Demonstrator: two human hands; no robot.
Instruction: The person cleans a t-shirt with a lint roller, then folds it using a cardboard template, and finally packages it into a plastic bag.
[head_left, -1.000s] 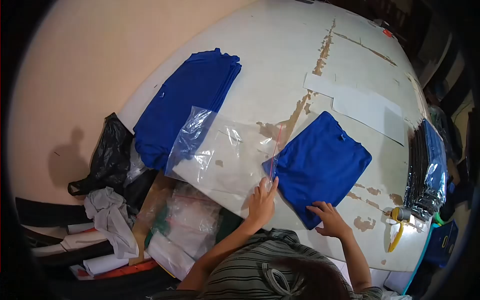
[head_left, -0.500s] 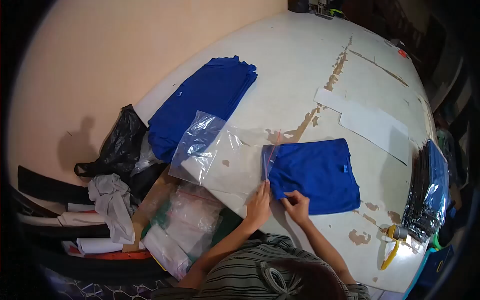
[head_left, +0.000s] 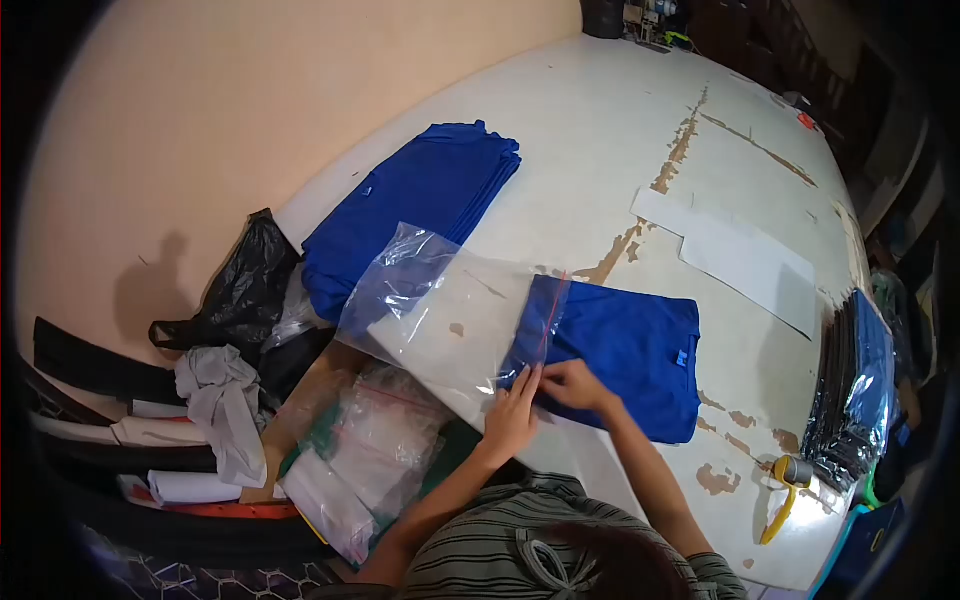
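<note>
A folded blue garment (head_left: 630,345) with a small light label lies on the table. Its left end sits inside the mouth of a clear plastic bag (head_left: 455,305), which has a red line along its opening. My left hand (head_left: 511,415) grips the bag's near edge by the mouth, fingers close together. Right beside it, my right hand (head_left: 582,388) is closed in a pinch on the garment's near edge where it enters the bag; its fingertips are partly hidden.
A stack of blue garments (head_left: 410,200) lies at the back left, partly under the bag. White card (head_left: 740,255) lies at the right. Yellow-handled scissors (head_left: 785,495) and a packed pile (head_left: 855,385) are near the right edge. More plastic bags (head_left: 385,435) sit below the table's left edge.
The blue garment has shifted left, and more of its left end is now inside the bag. My right hand has moved up and left, close to my left hand.
</note>
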